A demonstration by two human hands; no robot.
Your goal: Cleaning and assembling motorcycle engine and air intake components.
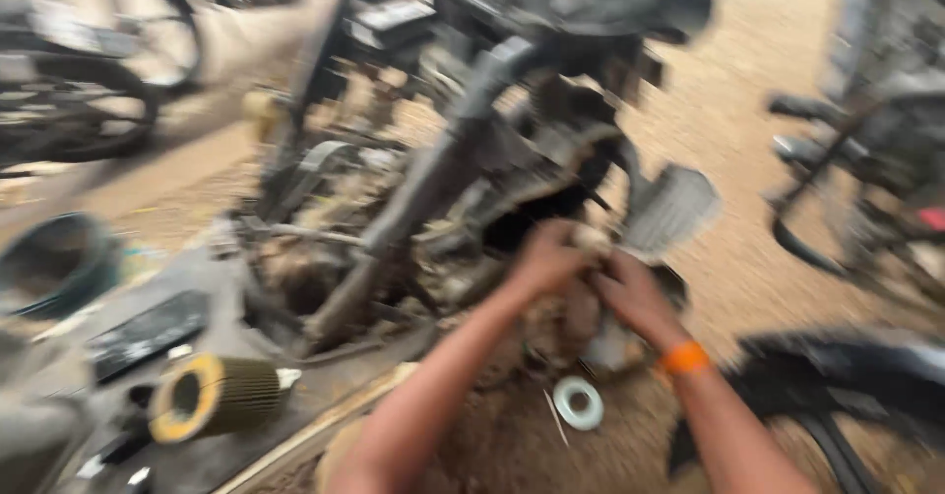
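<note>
Blurred view, left hand (547, 258) and right hand (630, 295) pressed together on grimy grey motorcycle engine (463, 189) at centre, grip unclear, orange wristband (685, 357) on right wrist, white ring-shaped washer (578, 402) on sandy ground (728, 140) just near, yellow-capped cylindrical pleated filter (212, 396) near left

two bare arms, reaching up from the bottom of the view toward the middle. left arm coming in from the lower left, long and nearly straight, slanting up to the right. left hand (547, 256) at its end, back of the hand up, fingers curled down and forward. right arm coming in from the lower right, slanting up to the left, with an orange band (685, 357) round the wrist. right hand (633, 292) just beside the left hand, close enough to touch, fingers bent in. both hands blurry, so no telling how tight the grip.
</note>
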